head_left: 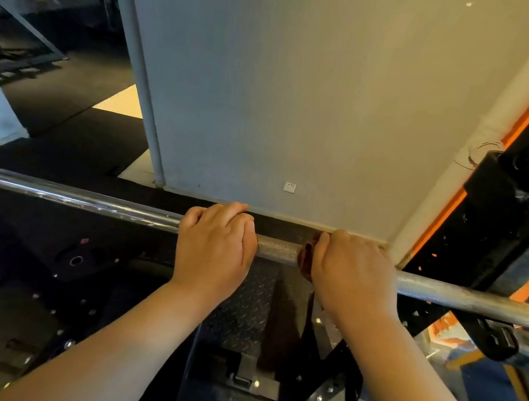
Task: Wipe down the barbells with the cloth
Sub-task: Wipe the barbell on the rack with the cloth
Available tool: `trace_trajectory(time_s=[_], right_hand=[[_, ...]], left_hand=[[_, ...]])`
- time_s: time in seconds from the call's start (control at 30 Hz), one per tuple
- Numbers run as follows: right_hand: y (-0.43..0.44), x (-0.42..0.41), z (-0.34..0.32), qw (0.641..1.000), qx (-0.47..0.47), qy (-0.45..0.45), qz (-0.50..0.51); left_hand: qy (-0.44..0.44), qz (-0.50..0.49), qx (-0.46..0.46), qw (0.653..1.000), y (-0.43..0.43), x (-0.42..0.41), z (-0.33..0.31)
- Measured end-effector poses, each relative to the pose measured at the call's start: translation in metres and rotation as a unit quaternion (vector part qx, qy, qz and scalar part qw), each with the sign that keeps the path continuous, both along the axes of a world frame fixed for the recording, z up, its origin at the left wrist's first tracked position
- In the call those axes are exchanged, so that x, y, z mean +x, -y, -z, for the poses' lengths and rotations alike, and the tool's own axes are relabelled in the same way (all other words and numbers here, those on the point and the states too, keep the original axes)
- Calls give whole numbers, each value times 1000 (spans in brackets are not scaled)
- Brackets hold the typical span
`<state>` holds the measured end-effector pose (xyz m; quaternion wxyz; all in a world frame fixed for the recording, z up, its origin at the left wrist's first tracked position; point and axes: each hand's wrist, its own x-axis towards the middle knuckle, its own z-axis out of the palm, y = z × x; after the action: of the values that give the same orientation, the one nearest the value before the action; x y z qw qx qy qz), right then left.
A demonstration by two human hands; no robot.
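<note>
As the left hand point(213, 251) clasps the barbell point(466, 298), right hand point(353, 276) grips cloth point(305, 258) around it.

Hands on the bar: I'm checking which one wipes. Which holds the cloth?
The right hand, nearer the rack: a brown cloth shows at its edge, wrapped on the bar. The left hand grips bare metal.

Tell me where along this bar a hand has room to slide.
Widest free run: the shiny bar left of the left hand, out to the picture's edge. A short rough gap lies between that hand and the cloth gripped by the right hand. Right of it the bar is bare up to the rack, where it gets crowded.
</note>
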<state>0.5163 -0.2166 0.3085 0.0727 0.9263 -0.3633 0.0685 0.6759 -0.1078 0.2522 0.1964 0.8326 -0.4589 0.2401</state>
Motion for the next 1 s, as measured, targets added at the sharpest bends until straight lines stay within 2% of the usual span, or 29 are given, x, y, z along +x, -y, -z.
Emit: trace_trajectory(time_s=[0.13,0.23,0.33,0.47,0.57,0.77,1.0], right_hand=[[-4,4,14,993,-22,111,-41],[15,-5,7,995,60,69,-34],[3,14,10,997,10,77,-23],[-22,34,35,978,-42,171,-115],[-7,18,39,971,-37,181,-155],[-16,18,41,969,-45,232,-71],[-9,5,44,968,-35,200,-145]], left_hand=[[5,-4,5,1000,-1,1,1],[-1,-9,0,1000,1,-2,0],[2,-13,1,1000,1,-1,1],[12,-12,26,1000,-2,1,3],[6,-4,28,1000,-3,-1,-2],[-16,2,21,1000,-2,0,-1],[-21,57,11,998,-12,7,-8]])
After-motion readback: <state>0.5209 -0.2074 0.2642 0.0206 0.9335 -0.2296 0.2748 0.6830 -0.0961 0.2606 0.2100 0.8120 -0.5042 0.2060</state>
